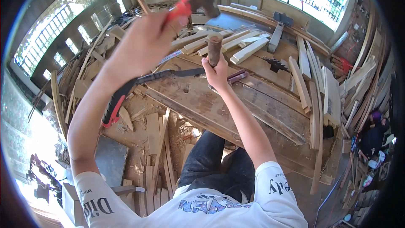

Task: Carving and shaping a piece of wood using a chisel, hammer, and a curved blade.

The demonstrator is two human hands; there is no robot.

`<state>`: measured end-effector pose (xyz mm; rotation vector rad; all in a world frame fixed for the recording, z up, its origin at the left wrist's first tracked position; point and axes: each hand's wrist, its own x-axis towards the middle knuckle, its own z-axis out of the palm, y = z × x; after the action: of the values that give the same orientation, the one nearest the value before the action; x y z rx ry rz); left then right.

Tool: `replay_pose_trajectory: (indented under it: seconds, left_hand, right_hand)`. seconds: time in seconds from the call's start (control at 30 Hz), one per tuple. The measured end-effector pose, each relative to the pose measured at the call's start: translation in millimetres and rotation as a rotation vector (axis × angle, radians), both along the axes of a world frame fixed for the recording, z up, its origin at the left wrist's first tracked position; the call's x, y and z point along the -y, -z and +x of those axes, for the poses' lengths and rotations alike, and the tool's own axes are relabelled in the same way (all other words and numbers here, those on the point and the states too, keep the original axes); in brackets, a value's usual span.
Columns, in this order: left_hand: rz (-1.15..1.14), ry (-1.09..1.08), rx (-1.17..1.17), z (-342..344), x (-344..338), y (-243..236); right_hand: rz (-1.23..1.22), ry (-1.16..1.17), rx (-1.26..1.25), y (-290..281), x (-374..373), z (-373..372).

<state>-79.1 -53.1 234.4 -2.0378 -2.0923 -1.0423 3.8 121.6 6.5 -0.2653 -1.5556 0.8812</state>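
Note:
My left hand (141,46), blurred by motion, grips a hammer (206,2) with a red handle, raised high at the top centre. My right hand (215,74) is closed round an upright tool with a worn round wooden handle (214,42), held over the wooden workbench (185,99); the hammer head is above and a little left of that handle's top. A long tool with a black and red handle (113,109) lies along the bench's left part, its dark strip running behind my right hand. A reddish-brown piece (237,76) lies just right of that hand.
Pale wooden pieces (249,50) lie across the bench's far side, near a tape measure (168,58) and a metal tool (278,29). Long boards (328,97) are stacked at the right. Offcuts (154,139) and a grey sheet (109,156) lie below at the left, beside my legs.

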Motion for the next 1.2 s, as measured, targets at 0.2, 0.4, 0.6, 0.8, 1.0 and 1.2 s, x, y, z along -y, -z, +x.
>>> replay_pose_trajectory:
  seconds: [0.2,0.4,0.6,0.8,1.0,1.2]
  left_hand:
    - [-0.001,-0.069,-0.048,-7,13,-3]
    - [0.367,0.159,0.266,-13,38,-70]
    - [-0.201,0.001,-0.167,-11,2,23]
    - [0.217,0.094,0.214,-15,48,-46]
    - [0.148,0.080,-0.666,-60,-6,38]
    - [-0.080,-0.101,0.131,3,23,-15]
  right_hand:
    - [0.039,0.001,0.021,-1,1,-1]
    - [0.077,0.008,0.028,-2,1,-9]
    - [0.105,0.053,0.052,4,0,-7]
    - [0.068,0.014,0.019,5,-1,-5]
    - [0.035,-0.034,0.044,1,7,-16]
    - [-0.138,-0.106,0.009,25,-28,-5]
